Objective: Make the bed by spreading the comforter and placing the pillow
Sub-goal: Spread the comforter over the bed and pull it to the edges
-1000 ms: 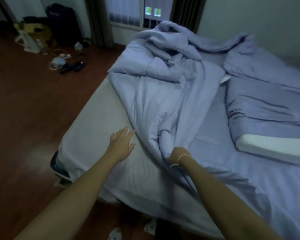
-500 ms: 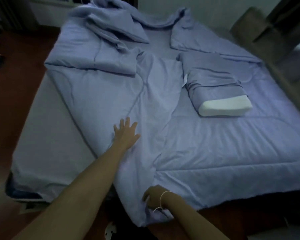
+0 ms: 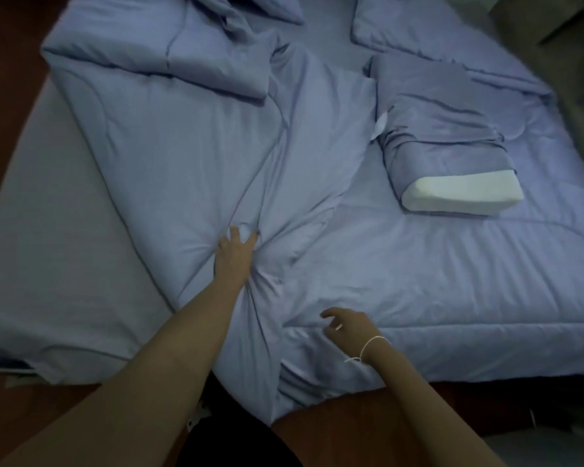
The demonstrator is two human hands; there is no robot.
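A lavender comforter (image 3: pixel 182 146) lies rumpled across the bed, folded back on itself at the far left and hanging over the near edge. My left hand (image 3: pixel 235 254) digs its curled fingers into the comforter's middle, and creases radiate from the grip. My right hand (image 3: pixel 346 326) hovers just over the comforter near the front edge, with loosely bent fingers holding nothing. A white foam pillow (image 3: pixel 462 193) lies on the right, half out of its lavender case (image 3: pixel 435 129).
The sheeted mattress (image 3: pixel 48 230) shows bare along the left side. Reddish-brown floor (image 3: pixel 334 433) runs along the near edge of the bed. A brown piece of furniture (image 3: pixel 553 21) stands at the far right corner.
My left hand went from lying flat on the comforter to bunching its fabric. My right hand let go of the hanging comforter edge and rose above the bed. The view tilted down.
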